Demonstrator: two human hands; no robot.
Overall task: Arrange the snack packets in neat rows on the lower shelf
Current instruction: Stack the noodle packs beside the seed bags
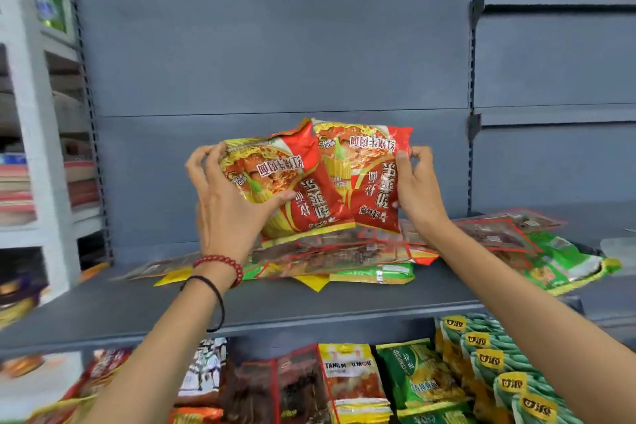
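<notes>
Two red packets are held up above the grey shelf, overlapping, print upside down. Left hand grips the left one, fingers curled round its edge. Right hand pinches the right one's side. On the grey shelf under them lies a loose pile of flat packets, unsorted, with green packets toward the shelf's right end. Below the grey shelf, rows of packets stand fairly tidy. Judged partway: some rows done; the pile and both held packets are left to place.
</notes>
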